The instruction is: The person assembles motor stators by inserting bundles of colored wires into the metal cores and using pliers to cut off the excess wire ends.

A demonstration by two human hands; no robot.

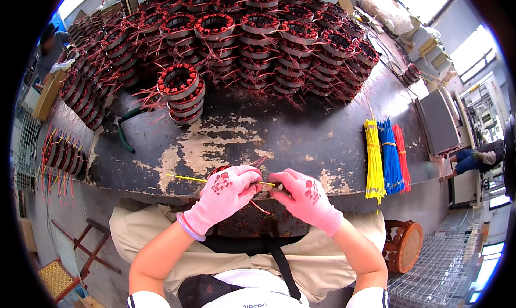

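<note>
Both my hands wear pink gloves with dark red prints and meet above the table's front edge. A thin yellow wire (185, 177) runs from the left under my left hand (228, 187) and shows again between the hands. My left fingers are closed around it. The fingertips of my right hand (303, 195) pinch at its right end; the exact contact is hidden. Behind my left hand, mostly covered, lies a wound stator ring (217, 169) with red wires. Loose reddish leads (260, 161) stick out past the left fingers, and another hangs below.
Tall stacks of wound stators (215, 26) fill the table's far side; a shorter stack (185, 98) stands nearer. Green-handled pliers (124, 131) lie left. Bundles of yellow (373, 157), blue (391, 157) and red wires (401, 157) lie right. Other people are at both sides.
</note>
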